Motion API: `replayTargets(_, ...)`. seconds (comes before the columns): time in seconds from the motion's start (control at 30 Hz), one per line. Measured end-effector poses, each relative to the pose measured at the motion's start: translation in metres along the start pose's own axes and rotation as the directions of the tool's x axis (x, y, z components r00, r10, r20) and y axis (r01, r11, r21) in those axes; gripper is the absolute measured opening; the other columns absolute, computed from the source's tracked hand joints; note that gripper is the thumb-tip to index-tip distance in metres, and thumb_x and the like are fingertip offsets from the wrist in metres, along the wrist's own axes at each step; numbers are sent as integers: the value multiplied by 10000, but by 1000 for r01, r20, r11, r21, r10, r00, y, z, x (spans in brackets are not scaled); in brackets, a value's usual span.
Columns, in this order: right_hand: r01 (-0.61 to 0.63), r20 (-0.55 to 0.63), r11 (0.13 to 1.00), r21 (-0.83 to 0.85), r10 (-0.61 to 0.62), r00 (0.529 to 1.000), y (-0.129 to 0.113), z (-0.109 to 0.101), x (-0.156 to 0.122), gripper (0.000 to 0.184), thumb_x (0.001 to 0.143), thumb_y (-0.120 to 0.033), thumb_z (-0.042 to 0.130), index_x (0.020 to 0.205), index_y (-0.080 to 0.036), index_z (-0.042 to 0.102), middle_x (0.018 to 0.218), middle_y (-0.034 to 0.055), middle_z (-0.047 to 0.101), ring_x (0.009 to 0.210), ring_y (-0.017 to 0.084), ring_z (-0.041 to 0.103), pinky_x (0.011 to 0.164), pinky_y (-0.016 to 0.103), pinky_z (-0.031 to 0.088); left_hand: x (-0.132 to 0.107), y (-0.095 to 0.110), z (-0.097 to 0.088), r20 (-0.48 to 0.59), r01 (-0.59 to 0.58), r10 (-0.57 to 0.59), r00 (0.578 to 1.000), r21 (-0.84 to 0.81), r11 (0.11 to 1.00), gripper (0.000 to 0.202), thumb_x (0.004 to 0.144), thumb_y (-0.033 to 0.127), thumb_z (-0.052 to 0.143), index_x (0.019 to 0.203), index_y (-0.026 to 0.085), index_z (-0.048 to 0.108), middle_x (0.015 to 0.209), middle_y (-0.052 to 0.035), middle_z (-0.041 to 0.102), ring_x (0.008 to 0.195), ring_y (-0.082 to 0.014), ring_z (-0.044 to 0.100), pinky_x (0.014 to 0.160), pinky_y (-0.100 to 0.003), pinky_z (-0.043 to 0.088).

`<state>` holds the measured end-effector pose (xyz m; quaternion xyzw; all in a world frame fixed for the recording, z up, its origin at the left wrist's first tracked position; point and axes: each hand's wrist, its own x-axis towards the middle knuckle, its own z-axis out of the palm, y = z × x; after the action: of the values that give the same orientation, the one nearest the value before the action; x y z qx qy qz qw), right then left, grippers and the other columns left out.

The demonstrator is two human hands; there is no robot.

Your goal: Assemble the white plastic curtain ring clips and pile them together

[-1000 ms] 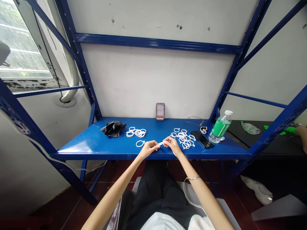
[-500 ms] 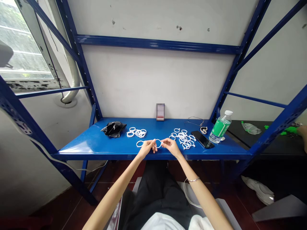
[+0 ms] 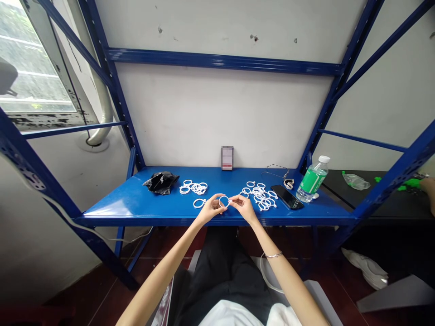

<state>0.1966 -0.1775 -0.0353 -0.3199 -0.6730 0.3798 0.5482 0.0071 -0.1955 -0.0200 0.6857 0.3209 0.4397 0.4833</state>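
Between my two hands, above the front of the blue table (image 3: pixel 136 209), is a white plastic ring (image 3: pixel 219 198). My left hand (image 3: pixel 211 208) is closed on the ring's left side, thumb below and fingers behind. The fingertips of my right hand (image 3: pixel 244 207) pinch its right edge, where a small knob shows. Just left of my left hand, a single white ring (image 3: pixel 198 203) lies on the table. A small pile of white rings (image 3: pixel 199 189) sits farther back on the left. Past my right hand lies a larger heap of white rings (image 3: pixel 261 195).
A crumpled black plastic bag (image 3: pixel 161 183) lies at the left. A small upright device (image 3: pixel 227 158) leans at the back wall. To the right are a black phone (image 3: pixel 287 198), glasses (image 3: pixel 277 172) and a water bottle (image 3: pixel 312 179). Another person's hand (image 3: pixel 428 188) shows at the far right.
My left hand has shifted its grip, its thumb and fingers spreading round the held ring's left side. The right hand keeps its pinch, almost in place.
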Motion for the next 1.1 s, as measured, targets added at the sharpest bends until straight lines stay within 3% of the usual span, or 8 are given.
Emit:
replayTargets(0.23,127,27,974,-186,-125,992,-3,5,-5,169,832,-358,646,886,-199,663,869,55,694,799,219,675,769,357,561,1,-13,10,-117,-127,173,978,327,936,458,799,365,617,1204,188,500,680,39,543,571,-94,513,571,-210,449)
replayTargets(0.37,264,51,874,-407,-267,962,0,11,-11,138,905,-281,533,944,-209,644,902,60,683,796,211,661,738,338,546,3,-23,13,-138,-177,269,953,468,866,382,845,331,547,1201,199,505,706,27,551,610,-102,512,589,-211,456)
replayTargets(0.5,296,43,775,-558,-329,943,3,16,-16,174,932,-230,468,1007,-208,623,933,73,678,826,214,655,737,332,536,3,-31,13,-134,-171,288,948,550,818,382,868,348,528,1220,206,489,712,25,550,608,-105,511,590,-214,467)
replayTargets(0.77,272,-15,768,-580,-344,939,3,16,-16,169,950,-273,461,964,-210,616,887,64,661,799,207,646,720,318,523,5,-36,11,-138,-174,310,941,587,791,468,866,405,545,1280,207,451,791,4,570,636,-115,526,618,-238,491)
replayTargets(1.1,197,-64,806,-559,-279,958,4,15,-16,189,944,-315,464,935,-223,628,872,73,661,793,229,634,725,345,511,1,-23,9,-164,-88,275,947,692,716,458,870,394,547,1292,227,480,866,-31,585,621,-128,524,596,-248,463)
